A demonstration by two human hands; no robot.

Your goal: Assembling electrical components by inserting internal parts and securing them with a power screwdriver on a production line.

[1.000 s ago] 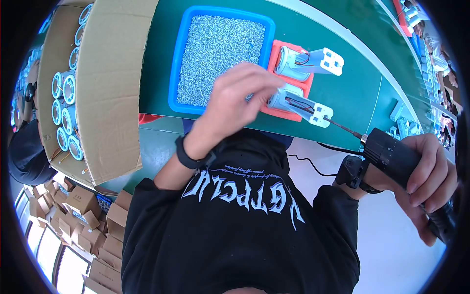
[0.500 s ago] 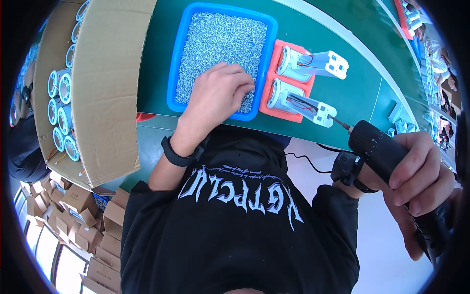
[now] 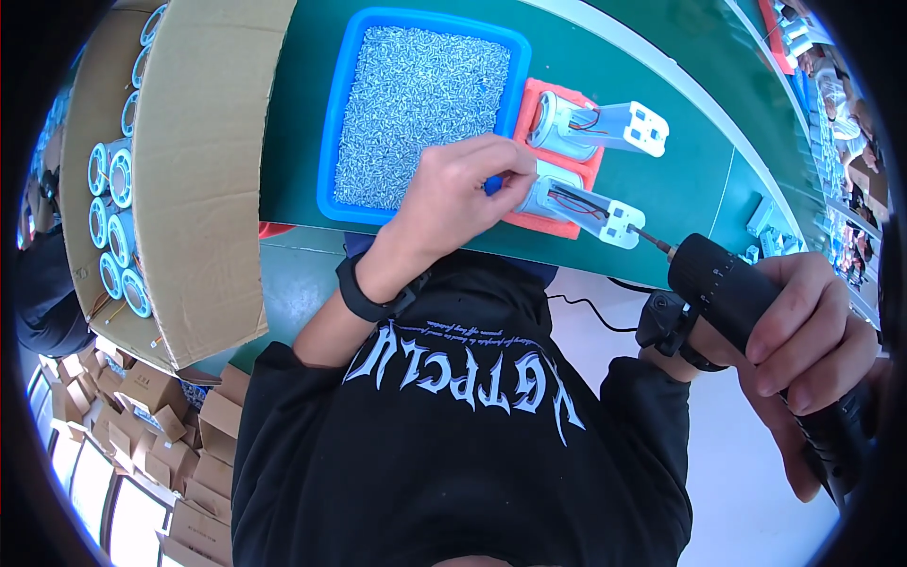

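Observation:
My left hand [image 3: 468, 189] is pinched closed over the right rim of a blue tray [image 3: 331, 142] full of small silvery screws [image 3: 416, 104]. Whatever its fingertips hold is hidden. My right hand [image 3: 817, 331] is wrapped round a black electric screwdriver [image 3: 710, 274], its thin bit pointing left at the end of the nearer white plastic housing [image 3: 619, 227]. This housing and a farther white housing [image 3: 633, 128] rest in a red foam holder [image 3: 588, 177], each with a round cylinder at the left and thin red and black wires inside.
A tall cardboard box [image 3: 203, 180] at the left holds several white cylindrical parts [image 3: 121, 175]. Brown cartons [image 3: 151, 387] pile up at the lower left. A black cable [image 3: 595, 317] hangs below the green table [image 3: 690, 180]. Other people and parts show at the far right.
My left hand has lifted out of the screws and moved right, toward the nearer housing. The right hand and screwdriver have hardly moved.

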